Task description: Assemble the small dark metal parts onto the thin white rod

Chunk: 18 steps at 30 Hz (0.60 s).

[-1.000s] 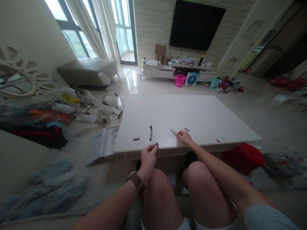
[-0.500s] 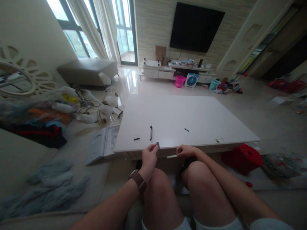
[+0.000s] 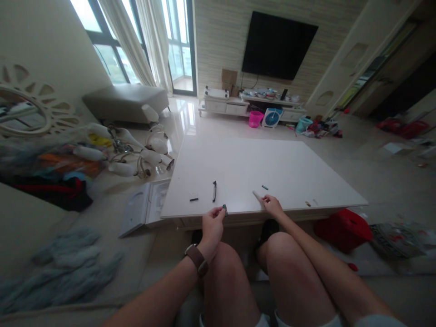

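The right hand [image 3: 272, 205] has moved forward over the table [image 3: 238, 165]; its pale stick [image 3: 257, 195], sideways half a second ago, slants away. Both sit farther right than at first.

The left hand [image 3: 212, 224] partly hides a dark piece [image 3: 225, 210] too small to identify; the right hand [image 3: 273, 206] covers the near end of a pale stick [image 3: 257, 195].
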Tool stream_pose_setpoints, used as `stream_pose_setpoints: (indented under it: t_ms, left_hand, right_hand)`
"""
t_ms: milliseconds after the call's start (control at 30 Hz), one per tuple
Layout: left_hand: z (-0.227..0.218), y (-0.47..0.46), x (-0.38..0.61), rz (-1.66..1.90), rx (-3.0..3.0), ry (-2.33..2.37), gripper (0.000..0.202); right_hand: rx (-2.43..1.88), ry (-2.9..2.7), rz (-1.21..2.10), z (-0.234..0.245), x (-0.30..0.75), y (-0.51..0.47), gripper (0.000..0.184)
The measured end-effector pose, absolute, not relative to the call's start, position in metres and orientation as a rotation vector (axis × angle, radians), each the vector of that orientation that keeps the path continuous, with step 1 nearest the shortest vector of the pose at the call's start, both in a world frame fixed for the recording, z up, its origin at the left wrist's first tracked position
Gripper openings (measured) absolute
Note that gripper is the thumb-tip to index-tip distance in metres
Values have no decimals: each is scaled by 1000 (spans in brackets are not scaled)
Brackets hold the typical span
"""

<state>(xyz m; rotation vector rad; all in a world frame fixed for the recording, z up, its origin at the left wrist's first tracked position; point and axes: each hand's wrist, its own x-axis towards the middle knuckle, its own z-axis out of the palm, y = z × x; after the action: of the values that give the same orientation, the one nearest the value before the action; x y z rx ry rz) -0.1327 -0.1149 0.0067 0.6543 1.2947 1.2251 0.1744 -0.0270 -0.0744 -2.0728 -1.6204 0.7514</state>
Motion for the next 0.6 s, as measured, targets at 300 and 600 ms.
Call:
stream_pose_setpoints:
  t_ms: [300,600]
  left_hand:
    - [8,-116,-133,1235,649,1288,42]
    - [7,-116,-133,1227,668,1301,42]
  right_hand:
    - [-1727,-1986,1723,-80,145,-72,28]
    - [-1993,-1567,892,-80,180,-54,34]
